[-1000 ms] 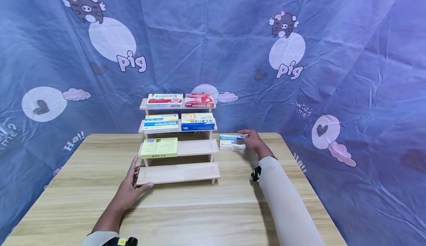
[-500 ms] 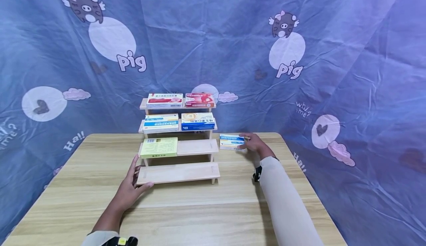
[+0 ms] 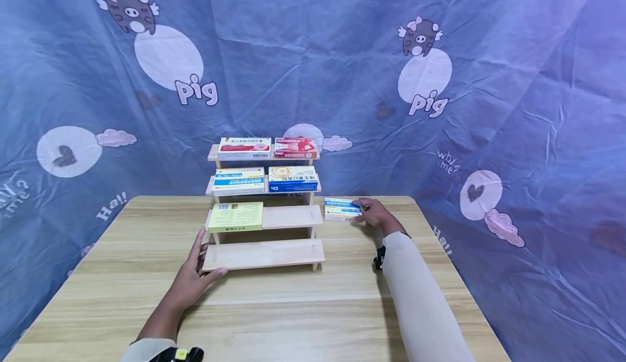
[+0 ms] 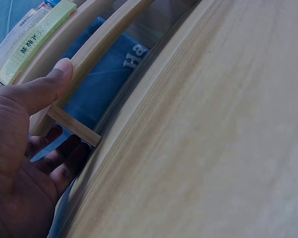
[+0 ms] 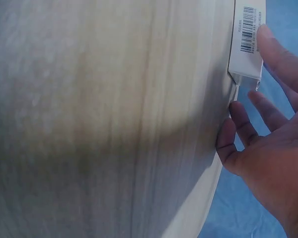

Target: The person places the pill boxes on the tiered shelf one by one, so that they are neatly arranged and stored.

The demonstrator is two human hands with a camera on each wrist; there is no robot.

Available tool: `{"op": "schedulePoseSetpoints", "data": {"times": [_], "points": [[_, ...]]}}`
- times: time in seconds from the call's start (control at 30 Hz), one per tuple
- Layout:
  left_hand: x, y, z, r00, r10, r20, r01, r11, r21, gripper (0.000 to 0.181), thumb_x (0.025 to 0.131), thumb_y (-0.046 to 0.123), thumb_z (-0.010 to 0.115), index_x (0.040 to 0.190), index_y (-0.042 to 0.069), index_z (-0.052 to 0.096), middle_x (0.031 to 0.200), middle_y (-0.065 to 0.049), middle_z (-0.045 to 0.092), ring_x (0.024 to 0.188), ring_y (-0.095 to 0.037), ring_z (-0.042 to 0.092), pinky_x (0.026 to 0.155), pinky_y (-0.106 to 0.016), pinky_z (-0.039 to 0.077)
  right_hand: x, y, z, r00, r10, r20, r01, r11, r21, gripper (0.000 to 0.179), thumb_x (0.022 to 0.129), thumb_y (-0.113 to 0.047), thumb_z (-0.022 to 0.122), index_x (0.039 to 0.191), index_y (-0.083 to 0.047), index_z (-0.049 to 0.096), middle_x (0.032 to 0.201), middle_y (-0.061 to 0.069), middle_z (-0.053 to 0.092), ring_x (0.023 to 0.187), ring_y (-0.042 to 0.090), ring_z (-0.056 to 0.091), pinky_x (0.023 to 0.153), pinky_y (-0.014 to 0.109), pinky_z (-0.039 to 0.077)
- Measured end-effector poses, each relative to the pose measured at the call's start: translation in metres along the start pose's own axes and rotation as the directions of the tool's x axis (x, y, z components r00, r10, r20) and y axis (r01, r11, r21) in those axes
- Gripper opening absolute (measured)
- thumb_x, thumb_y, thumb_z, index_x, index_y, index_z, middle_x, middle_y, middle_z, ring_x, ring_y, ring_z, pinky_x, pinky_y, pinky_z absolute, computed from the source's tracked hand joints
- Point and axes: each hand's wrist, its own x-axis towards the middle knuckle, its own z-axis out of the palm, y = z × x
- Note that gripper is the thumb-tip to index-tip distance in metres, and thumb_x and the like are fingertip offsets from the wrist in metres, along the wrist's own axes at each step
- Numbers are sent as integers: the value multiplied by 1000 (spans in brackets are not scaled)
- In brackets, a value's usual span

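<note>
A four-tier wooden step rack (image 3: 264,254) stands on the table. My left hand (image 3: 189,283) grips its left end, thumb (image 4: 59,79) on the lowest board and other fingers curled around the end by the small leg. On the table right of the rack lies a white medicine box (image 3: 339,208) with blue and yellow bands. My right hand (image 3: 376,213) pinches the box's right end, thumb at the front edge and forefinger at the back. In the right wrist view, the box's barcoded side (image 5: 247,39) faces the camera; the remaining fingers curl beside its end.
On the rack's third tier from the top lies a green-yellow box (image 3: 236,217). A blue-white box (image 3: 238,181) and a vitamin D box (image 3: 292,179) share the second. Two red-white boxes, one at left (image 3: 244,148), sit on top. A blue cloth (image 3: 303,68) hangs behind.
My right hand has shifted slightly, its thumb coming to the front edge of the medicine box. The left hand stays on the rack; the head view has moved a little.
</note>
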Motion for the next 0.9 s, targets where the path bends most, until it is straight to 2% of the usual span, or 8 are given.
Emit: {"op": "schedulePoseSetpoints", "data": {"times": [0.17, 0.33, 0.53, 0.6, 0.67, 0.77, 0.83, 0.9], "points": [[1, 1, -1, 1000, -7, 2, 7, 1000, -9, 122, 99, 29, 84, 176, 38, -11, 166, -31, 40, 150, -53, 48, 110, -26, 52, 0, 1, 2, 1000, -9, -9, 9, 1000, -25, 68, 97, -9, 82, 160, -8, 56, 177, 23, 33, 161, 50, 33, 135, 58, 29], [1, 1, -2, 1000, -1, 1, 1, 1000, -6, 122, 100, 29, 83, 175, 39, -11, 165, -31, 40, 150, -53, 49, 108, -22, 52, 1, 4, 3, 999, 3, -37, -3, 1000, -20, 67, 98, -7, 81, 160, -10, 56, 177, 21, 34, 162, 47, 35, 134, 55, 32], [1, 0, -2, 1000, -3, 1, 3, 1000, -23, 122, 99, 28, 84, 175, 42, -11, 165, -31, 39, 149, -53, 49, 101, -8, 44, 0, 4, 6, 999, 14, -37, -15, 1000, -7, 67, 101, -7, 78, 163, -12, 53, 177, 21, 34, 162, 45, 35, 134, 55, 31], [1, 1, -2, 1000, -1, 4, 1, 1000, -19, 122, 100, 28, 84, 175, 42, -12, 165, -32, 39, 149, -54, 49, 103, -13, 49, 0, 5, 7, 999, 16, -32, -16, 1000, -4, 67, 102, -7, 76, 164, -13, 51, 178, 20, 33, 162, 45, 36, 134, 55, 31], [1, 1, -2, 1000, -4, 2, 4, 1000, -15, 122, 99, 28, 84, 174, 43, -11, 165, -31, 40, 150, -53, 49, 108, -24, 53, 1, 7, 8, 999, 13, -30, -13, 1000, -16, 67, 103, -8, 75, 165, -15, 50, 178, 18, 33, 162, 44, 36, 134, 55, 31], [1, 2, -2, 1000, -4, 1, 4, 1000, -7, 122, 99, 28, 84, 175, 43, -11, 165, -32, 40, 149, -54, 49, 112, -39, 54, 1, 10, 9, 1000, -13, -19, 11, 998, -65, 66, 105, -10, 73, 166, -14, 47, 179, 18, 32, 163, 45, 34, 134, 55, 32], [1, 2, -1, 1000, -3, 4, 3, 1000, -7, 122, 100, 28, 84, 175, 42, -12, 165, -32, 39, 150, -54, 49, 111, -34, 54, 2, 11, 9, 1000, -26, -14, 25, 995, -92, 66, 106, -12, 72, 167, -13, 46, 179, 18, 31, 164, 45, 31, 135, 56, 30], [0, 2, -1, 1000, -3, 4, 3, 1000, -13, 122, 99, 29, 84, 175, 42, -11, 165, -32, 39, 150, -54, 49, 108, -22, 52, 1, 11, 8, 999, -41, -10, 40, 993, -112, 65, 107, -13, 71, 167, -12, 46, 179, 19, 30, 165, 45, 29, 135, 56, 29]]}}
